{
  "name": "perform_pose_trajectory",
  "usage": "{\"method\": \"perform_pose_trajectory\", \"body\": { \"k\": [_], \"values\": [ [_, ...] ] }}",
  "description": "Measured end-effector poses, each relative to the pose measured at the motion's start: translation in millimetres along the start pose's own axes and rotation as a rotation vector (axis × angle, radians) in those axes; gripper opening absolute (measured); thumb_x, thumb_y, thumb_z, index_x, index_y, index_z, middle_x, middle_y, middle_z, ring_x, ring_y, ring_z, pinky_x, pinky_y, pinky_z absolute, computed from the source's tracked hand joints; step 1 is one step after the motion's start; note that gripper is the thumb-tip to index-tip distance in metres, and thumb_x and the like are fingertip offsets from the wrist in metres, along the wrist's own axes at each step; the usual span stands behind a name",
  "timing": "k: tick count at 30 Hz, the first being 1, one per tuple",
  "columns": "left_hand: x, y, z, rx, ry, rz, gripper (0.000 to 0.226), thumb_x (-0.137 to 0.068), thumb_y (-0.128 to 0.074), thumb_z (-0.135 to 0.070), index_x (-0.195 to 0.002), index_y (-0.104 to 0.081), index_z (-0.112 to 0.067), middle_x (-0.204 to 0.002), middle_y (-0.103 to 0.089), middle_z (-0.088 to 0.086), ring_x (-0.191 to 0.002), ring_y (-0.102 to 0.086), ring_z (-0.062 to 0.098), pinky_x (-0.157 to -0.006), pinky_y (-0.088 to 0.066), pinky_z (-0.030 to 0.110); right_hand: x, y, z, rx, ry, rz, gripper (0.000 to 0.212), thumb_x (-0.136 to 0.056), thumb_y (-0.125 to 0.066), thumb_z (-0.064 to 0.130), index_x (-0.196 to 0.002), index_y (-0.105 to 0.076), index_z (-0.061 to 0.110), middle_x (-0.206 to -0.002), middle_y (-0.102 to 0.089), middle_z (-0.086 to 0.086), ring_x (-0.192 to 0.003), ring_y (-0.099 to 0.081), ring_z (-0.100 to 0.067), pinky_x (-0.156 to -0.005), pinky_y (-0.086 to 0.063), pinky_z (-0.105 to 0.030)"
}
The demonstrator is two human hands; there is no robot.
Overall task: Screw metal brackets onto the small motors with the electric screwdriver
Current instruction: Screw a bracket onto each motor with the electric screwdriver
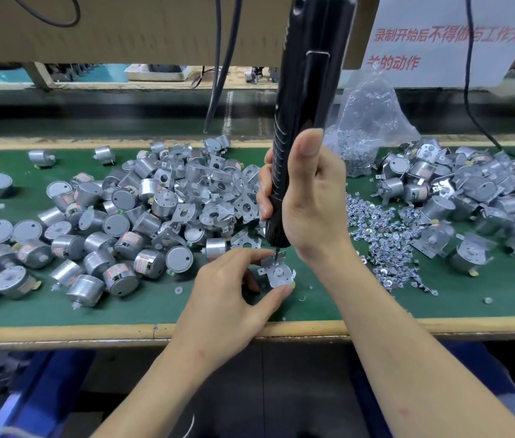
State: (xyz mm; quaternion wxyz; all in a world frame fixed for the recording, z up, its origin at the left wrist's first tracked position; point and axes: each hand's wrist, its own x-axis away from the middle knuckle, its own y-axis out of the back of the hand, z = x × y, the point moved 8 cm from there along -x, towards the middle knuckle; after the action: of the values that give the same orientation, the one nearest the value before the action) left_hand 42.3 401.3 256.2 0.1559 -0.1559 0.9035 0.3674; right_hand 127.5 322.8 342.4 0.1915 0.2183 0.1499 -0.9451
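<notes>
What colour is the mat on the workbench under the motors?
Green; the mat shows clearly in the head view.

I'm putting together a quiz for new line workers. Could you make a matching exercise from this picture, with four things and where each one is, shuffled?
Things:
1 electric screwdriver
2 bracketed motor
3 plastic bag
4 loose screws

Places:
A pinched by left hand
B scattered on green mat
C upright in right hand
D standing at mat's far edge

Pairs: 1-C; 2-A; 3-D; 4-B

Black electric screwdriver (306,121) stands upright at frame centre, its bit on the bracket (269,262) atop a silver motor (280,277).
</notes>
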Motion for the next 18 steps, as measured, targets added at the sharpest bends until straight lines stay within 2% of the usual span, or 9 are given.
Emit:
{"method": "perform_pose_trajectory", "body": {
  "k": [5,7,10,15,18],
  "values": [
    [1.0,-4.5,3.4,-0.032,0.026,0.030,0.052,-0.070,-0.076,-0.053,-0.115,-0.063,-0.030,-0.091,-0.061,-0.028,-0.080,-0.060,0.001,-0.071,-0.041,0.006,0.3,-5.2,-0.6,0.032,-0.003,0.037,0.085,-0.070,-0.048,0.088,-0.070,-0.045,0.003,-0.053,-0.050,0.001,-0.038,-0.048,-0.020,-0.043,-0.041,-0.029],
    [1.3,-8.9,6.4,-0.067,0.046,0.059,0.054,-0.070,-0.074,-0.055,-0.118,-0.058,-0.035,-0.099,-0.064,-0.026,-0.086,-0.060,-0.001,-0.078,-0.047,0.016,0.1,-6.0,-1.7,0.035,-0.007,0.047,0.087,-0.070,-0.049,0.088,-0.069,-0.044,0.001,-0.053,-0.050,0.001,-0.038,-0.048,-0.020,-0.043,-0.041,-0.028],
    [1.5,-10.6,10.0,-0.089,0.062,0.055,0.046,-0.077,-0.075,-0.046,-0.117,-0.056,-0.038,-0.105,-0.066,-0.021,-0.095,-0.059,0.001,-0.085,-0.050,0.029,-0.3,-5.4,-2.4,0.035,-0.010,0.045,0.089,-0.069,-0.049,0.089,-0.068,-0.043,0.000,-0.053,-0.051,0.000,-0.038,-0.048,-0.020,-0.043,-0.041,-0.028],
    [3.7,-13.5,12.4,-0.154,0.068,0.059,0.047,-0.080,-0.074,-0.046,-0.121,-0.055,-0.036,-0.107,-0.064,-0.017,-0.096,-0.054,0.003,-0.083,-0.049,0.029,-0.3,-3.5,-3.5,0.036,-0.021,0.027,0.082,-0.066,-0.049,0.090,-0.070,-0.049,0.008,-0.052,-0.051,0.001,-0.038,-0.048,-0.019,-0.044,-0.040,-0.027],
    [3.6,-13.7,12.0,-0.160,0.067,0.059,0.046,-0.081,-0.075,-0.045,-0.121,-0.056,-0.035,-0.108,-0.064,-0.016,-0.096,-0.053,0.003,-0.084,-0.049,0.029,0.7,-2.4,-2.9,0.016,-0.024,0.020,0.085,-0.067,-0.049,0.087,-0.069,-0.045,0.002,-0.052,-0.050,-0.002,-0.038,-0.046,-0.020,-0.043,-0.040,-0.026]
  ]
}}
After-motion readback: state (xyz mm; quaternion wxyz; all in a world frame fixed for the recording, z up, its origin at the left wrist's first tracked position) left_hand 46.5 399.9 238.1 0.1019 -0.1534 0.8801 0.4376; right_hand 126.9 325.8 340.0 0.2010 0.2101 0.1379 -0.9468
